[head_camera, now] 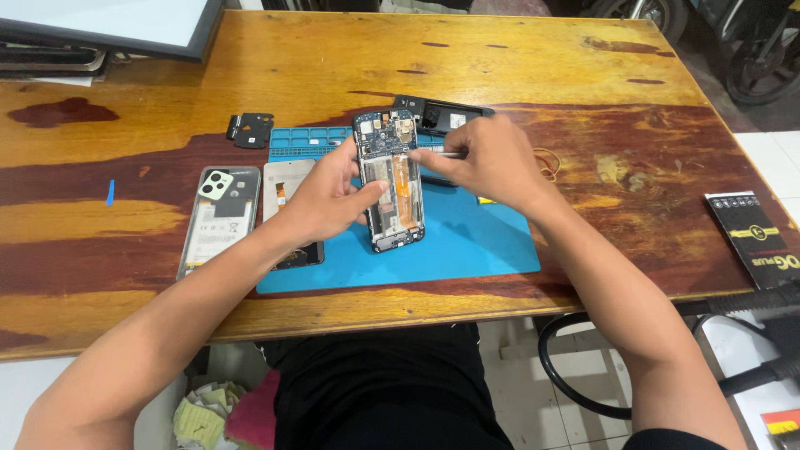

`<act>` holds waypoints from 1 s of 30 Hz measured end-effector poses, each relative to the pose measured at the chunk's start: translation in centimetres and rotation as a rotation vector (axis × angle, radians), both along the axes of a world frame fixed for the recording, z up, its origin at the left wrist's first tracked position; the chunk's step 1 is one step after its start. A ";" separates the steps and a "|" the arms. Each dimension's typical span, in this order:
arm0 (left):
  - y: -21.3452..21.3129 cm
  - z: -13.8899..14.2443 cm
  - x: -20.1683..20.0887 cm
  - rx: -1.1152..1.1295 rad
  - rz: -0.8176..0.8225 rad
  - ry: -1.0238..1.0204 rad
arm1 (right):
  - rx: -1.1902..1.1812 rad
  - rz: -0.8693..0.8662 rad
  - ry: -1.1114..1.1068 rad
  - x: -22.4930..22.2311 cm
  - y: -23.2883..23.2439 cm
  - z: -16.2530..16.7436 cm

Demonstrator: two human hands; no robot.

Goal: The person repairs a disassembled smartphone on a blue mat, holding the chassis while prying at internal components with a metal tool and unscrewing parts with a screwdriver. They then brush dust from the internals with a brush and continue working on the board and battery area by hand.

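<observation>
While the left hand (329, 196) steadies the opened phone (390, 179) on the blue mat (467, 242), thumb and fingers wrapped narrow around its left edge, the right hand (492, 162) is closed on a thin metal tool (442, 155) whose tip reaches in just under the circuit board at the phone's top end. From where I stand the phone lies face down, back off, its board, orange flex strip and frame all showing, roughly in the middle of the mat and tilted a little toward the far side.

Doing this well looks to me a matter of small force. The tip wants to stay flat and shallow, so it lifts a connector or a screw without scraping the board; I cannot tell which of the two it is on, the hand hides the point of contact. The left grip is best kept on the frame only, off the flex strip, so nothing gets creased. If the tool slips it would run toward the left fingers, so a short, controlled stroke is safer than a long one.

Around them: a back cover (218, 218) lies left of the mat on the wooden table (333, 58), a second panel (283, 187) just beside it half under the left wrist, a small black bracket (250, 129) farther back, and a dark frame piece (442, 115) behind the phone. A rubber band (548, 164) sits right of the hand.
</observation>
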State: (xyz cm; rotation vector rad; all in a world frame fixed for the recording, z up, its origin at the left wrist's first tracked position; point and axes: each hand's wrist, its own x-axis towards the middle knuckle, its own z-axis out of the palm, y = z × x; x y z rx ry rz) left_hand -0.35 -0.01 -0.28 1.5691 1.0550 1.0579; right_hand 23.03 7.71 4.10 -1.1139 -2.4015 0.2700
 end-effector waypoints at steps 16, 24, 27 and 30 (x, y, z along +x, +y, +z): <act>0.4 -0.2 0.1 -0.014 0.036 -0.019 | 0.228 0.189 0.053 0.3 0.2 0.2; 0.4 -0.2 0.0 -0.022 0.037 -0.003 | 0.363 0.254 0.036 0.3 0.3 0.4; 0.4 -0.2 -0.1 -0.023 0.035 -0.010 | 0.270 0.230 0.031 0.2 0.3 0.3; 0.4 -0.3 -0.2 -0.021 0.038 0.006 | 0.206 0.205 0.016 0.1 0.2 0.2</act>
